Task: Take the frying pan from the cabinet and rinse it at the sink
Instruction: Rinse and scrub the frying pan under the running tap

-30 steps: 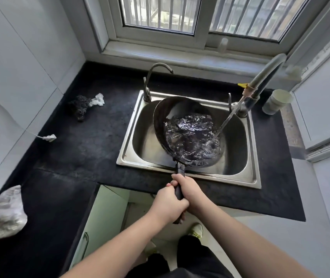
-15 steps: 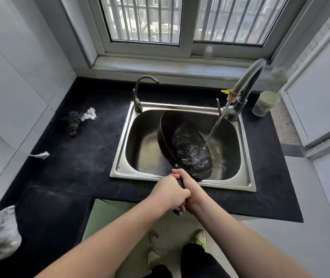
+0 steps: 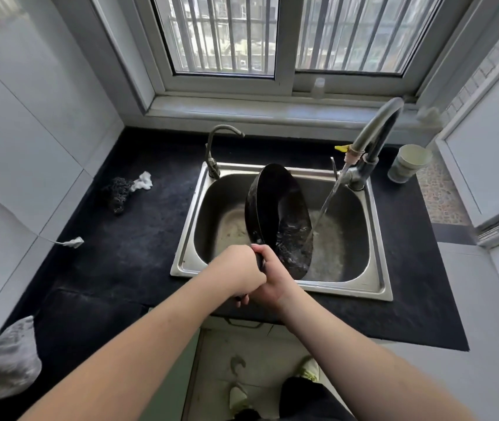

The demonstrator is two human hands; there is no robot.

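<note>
Round black metal frying pan (image 3: 275,214) tipped steeply on edge inside the stainless steel sink (image 3: 375,287), rinse water pooled at its low side, about 5 o'clock. Left hand (image 3: 236,273) and right hand (image 3: 274,278) both wrapped tight on the handle. Curved grey faucet (image 3: 375,129) at 1 o'clock streams just beside the pan. Step: rinsing, dumping water. Next likely calls for swirling or draining fully.

No legible text, label, brand, number or sign found on any surface in view. A strip of colour at the upper left corner of the wall is too blurred to read.
</note>
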